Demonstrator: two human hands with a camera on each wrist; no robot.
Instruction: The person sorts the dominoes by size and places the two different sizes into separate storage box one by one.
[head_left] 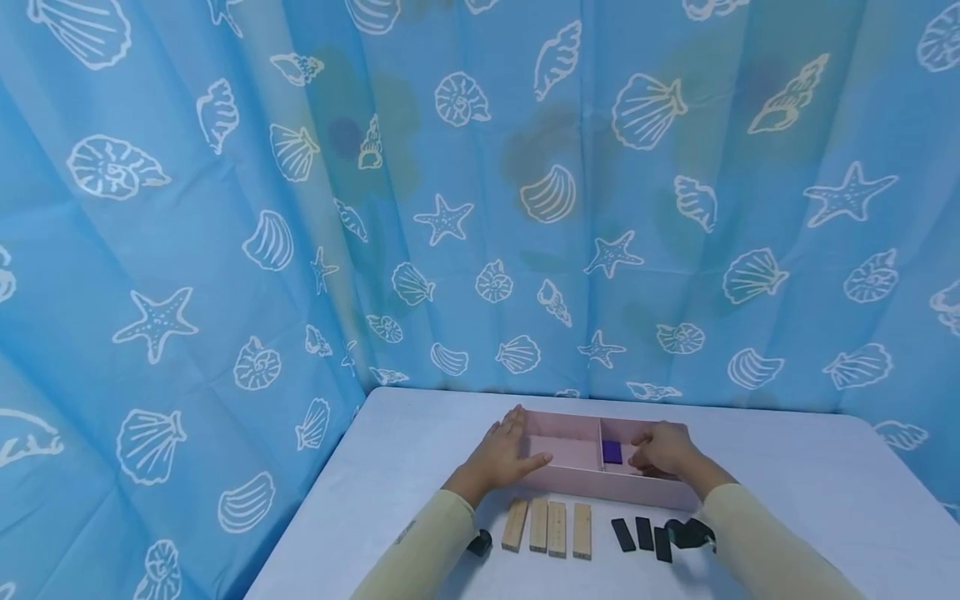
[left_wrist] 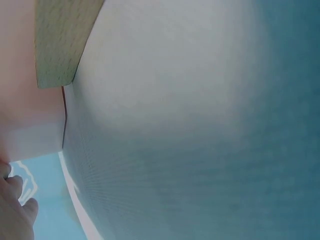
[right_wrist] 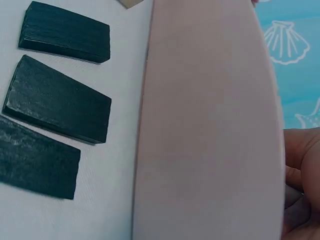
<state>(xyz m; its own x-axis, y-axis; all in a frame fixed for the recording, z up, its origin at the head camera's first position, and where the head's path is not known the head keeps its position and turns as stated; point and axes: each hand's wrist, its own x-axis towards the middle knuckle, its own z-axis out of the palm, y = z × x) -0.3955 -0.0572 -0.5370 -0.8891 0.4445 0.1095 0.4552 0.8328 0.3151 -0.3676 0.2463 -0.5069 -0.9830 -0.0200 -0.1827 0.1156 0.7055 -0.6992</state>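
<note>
A shallow pink box point(head_left: 577, 481) with a divider stands on the white table. My left hand point(head_left: 501, 457) rests spread at its left end, thumb extended over the front rim and fingers along the left side. In the right compartment lies a purple block point(head_left: 612, 452), against the divider. My right hand point(head_left: 666, 448) reaches into that same compartment from the right, fingers bent downward. Whether those fingers hold something is hidden; a dark patch shows beneath them. The right wrist view has the right hand point(right_wrist: 306, 165) partly behind the box's front wall point(right_wrist: 210, 120).
Several pale wooden blocks point(head_left: 582, 531) lie in a row before the box. To their right are black flat blocks point(head_left: 643, 533), also seen as dark blocks point(right_wrist: 60, 100) in the right wrist view. A blue shell-patterned curtain point(head_left: 480, 208) hangs behind the table point(head_left: 420, 417).
</note>
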